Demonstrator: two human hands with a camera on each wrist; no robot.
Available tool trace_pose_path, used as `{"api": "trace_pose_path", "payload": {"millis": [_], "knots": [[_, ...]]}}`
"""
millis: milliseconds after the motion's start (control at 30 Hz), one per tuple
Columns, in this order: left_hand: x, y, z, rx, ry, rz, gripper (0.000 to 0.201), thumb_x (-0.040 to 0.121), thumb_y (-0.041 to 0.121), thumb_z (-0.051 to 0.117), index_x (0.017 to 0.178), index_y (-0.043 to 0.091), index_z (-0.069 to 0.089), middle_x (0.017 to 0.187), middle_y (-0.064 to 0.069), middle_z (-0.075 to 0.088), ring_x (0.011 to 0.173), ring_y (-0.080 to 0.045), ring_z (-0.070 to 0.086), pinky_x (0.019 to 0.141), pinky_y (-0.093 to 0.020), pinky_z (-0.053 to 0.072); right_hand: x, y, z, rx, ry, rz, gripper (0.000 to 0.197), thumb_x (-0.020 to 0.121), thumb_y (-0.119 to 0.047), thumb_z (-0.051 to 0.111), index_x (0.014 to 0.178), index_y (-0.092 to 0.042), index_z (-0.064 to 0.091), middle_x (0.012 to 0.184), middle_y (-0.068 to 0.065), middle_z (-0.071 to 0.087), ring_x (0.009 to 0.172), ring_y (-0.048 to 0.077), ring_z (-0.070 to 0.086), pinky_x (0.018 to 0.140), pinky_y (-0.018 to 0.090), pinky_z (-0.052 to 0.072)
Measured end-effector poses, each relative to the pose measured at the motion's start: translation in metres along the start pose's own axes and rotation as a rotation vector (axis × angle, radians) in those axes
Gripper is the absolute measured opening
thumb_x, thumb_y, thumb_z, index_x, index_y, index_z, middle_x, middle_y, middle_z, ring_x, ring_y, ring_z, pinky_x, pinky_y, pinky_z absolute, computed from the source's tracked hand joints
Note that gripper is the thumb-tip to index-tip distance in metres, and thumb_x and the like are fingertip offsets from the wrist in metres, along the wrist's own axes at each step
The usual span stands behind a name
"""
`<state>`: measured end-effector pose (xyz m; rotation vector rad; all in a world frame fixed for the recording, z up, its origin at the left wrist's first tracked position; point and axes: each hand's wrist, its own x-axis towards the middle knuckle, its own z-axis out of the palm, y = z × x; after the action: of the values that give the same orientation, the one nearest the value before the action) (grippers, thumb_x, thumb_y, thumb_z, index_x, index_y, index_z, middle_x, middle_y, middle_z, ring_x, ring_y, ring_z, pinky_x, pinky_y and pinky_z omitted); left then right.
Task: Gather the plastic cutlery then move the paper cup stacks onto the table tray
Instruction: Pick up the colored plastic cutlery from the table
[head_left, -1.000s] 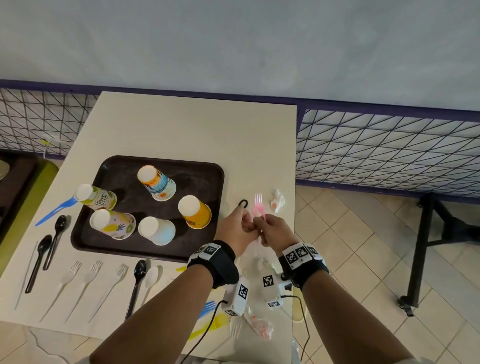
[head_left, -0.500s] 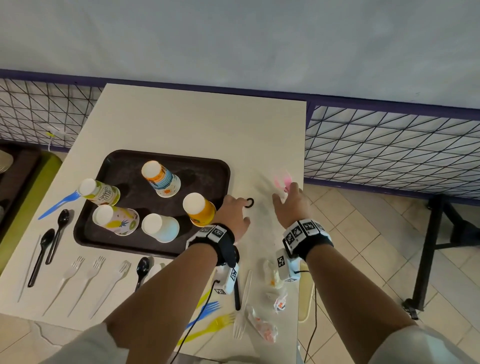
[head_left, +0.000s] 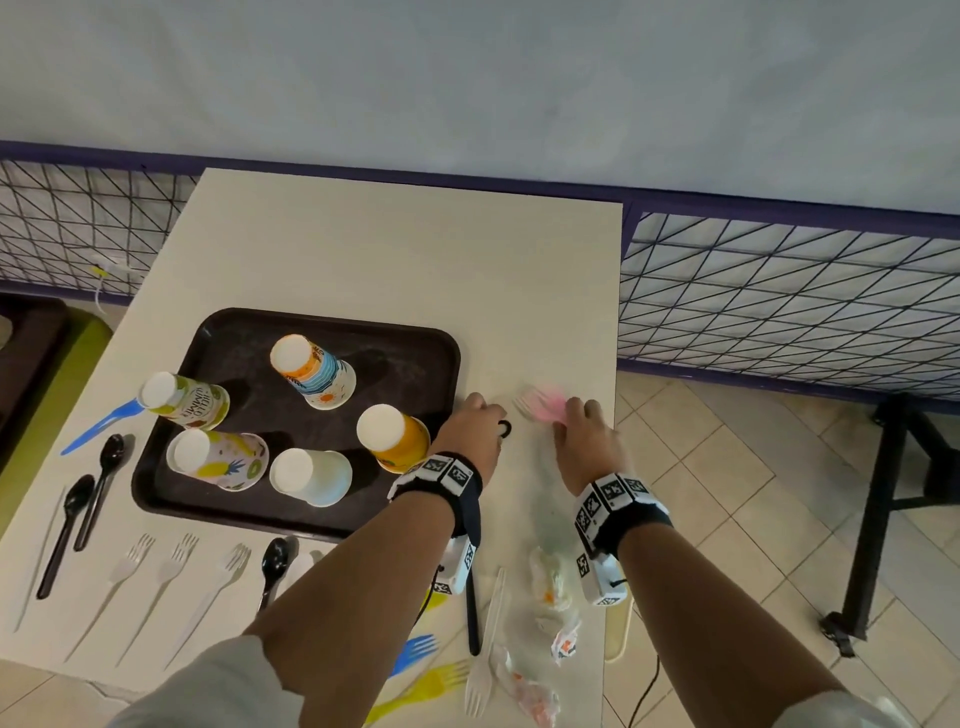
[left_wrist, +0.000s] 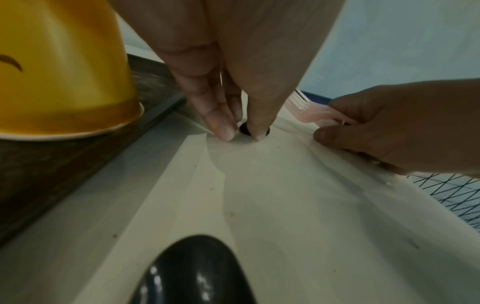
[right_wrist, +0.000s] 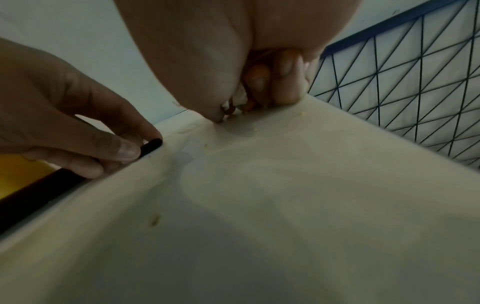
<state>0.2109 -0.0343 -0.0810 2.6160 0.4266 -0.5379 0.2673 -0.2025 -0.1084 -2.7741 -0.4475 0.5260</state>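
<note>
A dark tray (head_left: 234, 332) on the cream table holds several upside-down paper cup stacks, the yellow one (head_left: 395, 436) (left_wrist: 64, 67) nearest my hands. Just right of the tray, my left hand (head_left: 496, 423) (left_wrist: 242, 135) pinches a small black ring (head_left: 505, 429) (left_wrist: 244, 128) (right_wrist: 152, 145) against the table. A little further right, my right hand (head_left: 563, 421) (right_wrist: 233, 109) is low over the table, fingers curled round a bunch of pink forks (head_left: 540, 405) (left_wrist: 311, 111) whose tines point away from me.
White forks (head_left: 171, 566), black spoons (head_left: 78, 499) and a blue utensil (head_left: 101, 423) lie left of and in front of the tray. Yellow (head_left: 426, 686), blue (head_left: 415, 647) and white (head_left: 483, 665) forks and crumpled wrappers (head_left: 550, 577) lie near the front edge. The table's right edge is close to my right hand.
My hands, joined above the table a second ago, have parted. The right carried the pink forks rightward and down; the left lowered onto the black ring beside the tray.
</note>
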Motion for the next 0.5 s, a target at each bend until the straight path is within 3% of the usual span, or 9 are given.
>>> {"api": "trace_pose_path", "payload": {"millis": [133,233,333,500], "knots": [[0.001,0.006,0.0,0.036,0.025,0.038,0.014,0.099,0.019,0.057,0.109,0.013,0.064,0.112,-0.006,0.054,0.098,-0.028,0.062,0.079,-0.035,0.05,-0.001,0.0,-0.002,0.062,-0.037,0.041,0.029,0.108,-0.033,0.042,0.118,-0.008,0.05,0.113,0.011,0.062,0.096,0.038,0.067,0.071,0.037,0.042],[-0.002,0.012,-0.003,-0.018,0.013,0.012,0.018,0.098,0.023,0.061,0.109,0.012,0.07,0.111,-0.008,0.065,0.101,-0.027,0.064,0.082,-0.033,0.05,-0.004,-0.001,-0.008,0.182,-0.066,0.064,0.038,0.108,-0.038,0.045,0.107,-0.002,0.057,0.1,0.015,0.068,0.089,0.036,0.066,0.069,0.033,0.038],[-0.009,0.019,-0.004,-0.198,0.018,-0.029,0.018,0.092,0.029,0.07,0.101,0.014,0.073,0.097,-0.003,0.073,0.093,-0.023,0.068,0.085,-0.035,0.055,-0.008,-0.003,-0.013,0.33,-0.115,0.101,0.042,0.108,-0.04,0.047,0.097,-0.002,0.06,0.091,0.013,0.064,0.081,0.03,0.058,0.068,0.032,0.038],[-0.036,0.031,-0.008,-0.412,0.076,-0.003,0.018,0.086,0.03,0.078,0.097,0.019,0.068,0.084,0.004,0.071,0.08,-0.013,0.067,0.075,-0.027,0.055,-0.024,-0.005,-0.016,0.671,-0.077,0.171,0.038,0.103,-0.046,0.045,0.092,-0.011,0.056,0.085,0.011,0.068,0.075,0.034,0.066,0.074,0.052,0.059]]}}
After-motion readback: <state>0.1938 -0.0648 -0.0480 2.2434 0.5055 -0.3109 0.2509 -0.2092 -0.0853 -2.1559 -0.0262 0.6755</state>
